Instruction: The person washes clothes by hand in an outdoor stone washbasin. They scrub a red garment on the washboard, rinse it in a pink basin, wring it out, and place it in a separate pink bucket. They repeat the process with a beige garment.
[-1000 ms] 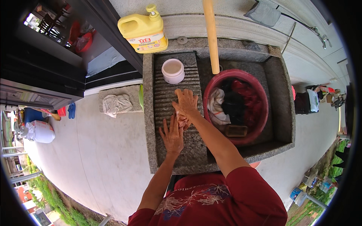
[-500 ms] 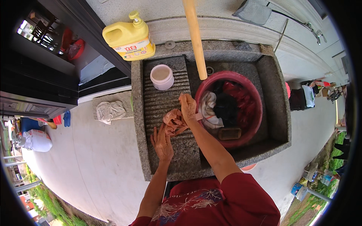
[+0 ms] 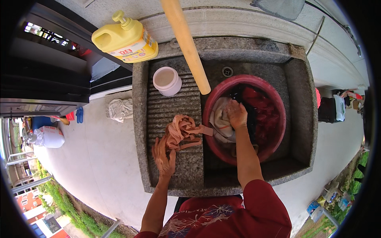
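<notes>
A peach-pink garment [image 3: 183, 130] with thin straps lies bunched on the ridged stone washboard [image 3: 178, 166]. One of its bands reaches over to the rim of a red basin [image 3: 282, 119]. My left hand [image 3: 162, 158] rests against the garment's near left side, fingers stretched out and thumb apart. Over the basin, my right hand [image 3: 237, 114] is cupped with the fingers partly curled, at a white cloth [image 3: 222, 121]; nothing shows in its grasp. Dark and red wet clothes [image 3: 265, 107] fill the rest of the basin. My forearm mostly hides a brush-like block there.
A pale pink tub [image 3: 167, 81] stands at the washboard's far end. Beyond it is a yellow pump jug [image 3: 127, 39]. A wooden pole [image 3: 186, 47] slants over the stone sink [image 3: 301, 135], near its drain [image 3: 227, 71]. A white rag [image 3: 120, 110] lies left of the sink.
My right hand has left the peach-pink garment and moved right into the basin. The garment now lies looser, its straps spread out. My left hand has stayed beside it.
</notes>
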Demonstrator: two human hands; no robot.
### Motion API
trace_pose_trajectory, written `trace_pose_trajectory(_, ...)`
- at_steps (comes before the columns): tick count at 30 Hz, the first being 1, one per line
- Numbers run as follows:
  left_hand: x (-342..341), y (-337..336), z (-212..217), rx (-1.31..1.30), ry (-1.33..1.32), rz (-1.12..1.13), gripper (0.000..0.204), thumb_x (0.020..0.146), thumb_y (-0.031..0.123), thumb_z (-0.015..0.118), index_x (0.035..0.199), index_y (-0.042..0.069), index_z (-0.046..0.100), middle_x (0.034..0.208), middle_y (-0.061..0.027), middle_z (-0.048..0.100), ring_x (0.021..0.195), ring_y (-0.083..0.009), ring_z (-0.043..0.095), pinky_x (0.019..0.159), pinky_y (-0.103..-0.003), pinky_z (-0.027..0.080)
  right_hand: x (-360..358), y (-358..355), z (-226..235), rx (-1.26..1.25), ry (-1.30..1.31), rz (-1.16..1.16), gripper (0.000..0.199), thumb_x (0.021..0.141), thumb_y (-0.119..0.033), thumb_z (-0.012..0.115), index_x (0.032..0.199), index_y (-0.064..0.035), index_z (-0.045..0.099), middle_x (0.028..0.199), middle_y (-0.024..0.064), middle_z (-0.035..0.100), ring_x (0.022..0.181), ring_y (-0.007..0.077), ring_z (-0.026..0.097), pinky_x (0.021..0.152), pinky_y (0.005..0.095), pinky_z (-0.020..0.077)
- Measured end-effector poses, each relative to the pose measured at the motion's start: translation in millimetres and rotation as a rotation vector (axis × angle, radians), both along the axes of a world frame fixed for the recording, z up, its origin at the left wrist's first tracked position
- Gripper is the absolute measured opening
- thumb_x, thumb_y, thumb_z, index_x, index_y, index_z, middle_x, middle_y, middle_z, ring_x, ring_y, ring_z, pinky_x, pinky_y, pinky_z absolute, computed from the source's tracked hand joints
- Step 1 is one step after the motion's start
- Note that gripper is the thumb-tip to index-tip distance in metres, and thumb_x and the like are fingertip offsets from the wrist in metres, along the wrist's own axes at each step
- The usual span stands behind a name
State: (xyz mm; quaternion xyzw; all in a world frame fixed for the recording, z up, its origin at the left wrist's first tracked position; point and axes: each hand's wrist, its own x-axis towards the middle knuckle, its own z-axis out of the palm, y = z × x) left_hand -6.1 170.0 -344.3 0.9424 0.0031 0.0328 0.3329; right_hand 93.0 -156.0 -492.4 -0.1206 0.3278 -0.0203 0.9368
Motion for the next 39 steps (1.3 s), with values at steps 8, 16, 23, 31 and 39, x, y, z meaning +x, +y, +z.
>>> trace_pose_trajectory(8, 35.5, -34.2, 10.3, 0.234, -0.100, 0.050, 0.067, 0.087, 0.036, 0.060, 0.141, 0.008, 0.032, 0.134, -0.0156, 0.040, 0.124, -0.0353, 0.035, 0.102, -0.049, 0.026, 2.3, 58.0, 146.4, 0.099, -0.539, 0.826, 0.054, 0.096, -0.037, 0.040, 0.127, 0.0066, 0.047, 0.133, 0.0193, 0.048, 0.125, 0.0285, 0.045, 0.104, 0.0377, 0.0370)
trace_pose_trajectory(16, 74.2, -43.5, 14.3, -0.326, 0.171, 0.263, 0.025, 0.089, 0.026, 0.061, 0.095, 0.002, 0.064, 0.068, -0.0023, 0.055, 0.059, -0.0122, 0.050, 0.052, -0.030, 0.042, 15.0, 52.3, 135.7, 0.044, -0.446, 0.763, 0.055, 0.096, -0.041, 0.037, 0.127, 0.0046, 0.047, 0.131, 0.0183, 0.049, 0.122, 0.0286, 0.046, 0.104, 0.0395, 0.0345)
trace_pose_trajectory(23, 62.4, -33.8, 100.9, -1.029, 0.045, 0.415, 0.036, 0.094, 0.033, 0.051, 0.091, 0.000, 0.065, 0.079, -0.0001, 0.060, 0.067, -0.0063, 0.050, 0.059, -0.023, 0.040, -12.0, -29.3, 21.1, -0.054, -0.010, 0.274, 0.047, 0.092, -0.035, 0.048, 0.121, 0.0016, 0.052, 0.124, 0.0150, 0.054, 0.116, 0.0276, 0.050, 0.102, 0.0399, 0.0369)
trace_pose_trajectory(31, 41.6, -42.0, 40.8, -0.033, 0.068, 0.222, 0.049, 0.080, 0.020, 0.070, 0.122, 0.006, 0.050, 0.104, -0.0081, 0.051, 0.094, -0.0232, 0.052, 0.075, -0.037, 0.044, -1.0, 17.0, 106.9, -0.039, -0.270, 0.678, 0.051, 0.093, -0.034, 0.046, 0.123, 0.0064, 0.051, 0.129, 0.0162, 0.051, 0.120, 0.0264, 0.049, 0.101, 0.0367, 0.0395)
trace_pose_trajectory(39, 69.8, -45.0, 36.3, -0.126, 0.218, 0.243, 0.028, 0.081, 0.022, 0.068, 0.104, 0.008, 0.059, 0.092, -0.0083, 0.059, 0.082, -0.0202, 0.057, 0.071, -0.033, 0.046, 8.3, 71.2, 167.5, -0.010, -0.656, 0.904, 0.055, 0.096, -0.039, 0.038, 0.124, 0.0065, 0.049, 0.132, 0.0215, 0.047, 0.125, 0.0311, 0.045, 0.104, 0.0395, 0.0354)
